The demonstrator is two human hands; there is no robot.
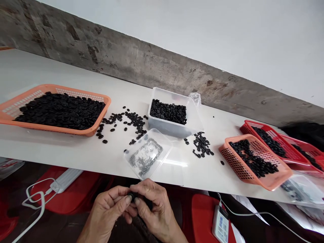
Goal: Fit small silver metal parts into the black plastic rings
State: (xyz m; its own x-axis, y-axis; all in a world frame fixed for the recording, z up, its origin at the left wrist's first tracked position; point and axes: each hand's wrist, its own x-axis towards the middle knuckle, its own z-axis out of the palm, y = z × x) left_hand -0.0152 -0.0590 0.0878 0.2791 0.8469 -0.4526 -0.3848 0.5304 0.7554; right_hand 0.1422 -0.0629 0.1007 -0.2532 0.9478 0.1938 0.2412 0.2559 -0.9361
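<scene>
My left hand (107,209) and my right hand (154,206) meet in front of the table's near edge. Between the thumbs and fingertips they pinch a small black part (133,195), mostly covered by the fingers, so its exact shape is hidden. Just beyond my hands, a clear plastic lid or shallow tray (162,141) carries many tiny silvery metal pieces (148,158). Behind it stands a translucent white tub (167,130) filled with black oval pieces (168,112). More black pieces (136,121) lie loose on the table around them.
A large orange basket (58,130) heaped with black ovals stands at left. On the right are a smaller orange basket (240,175) and red baskets (280,138) with black pieces. Red stools (76,199) with a white power strip (66,180) and a power bank (220,224) sit below the white table (126,91).
</scene>
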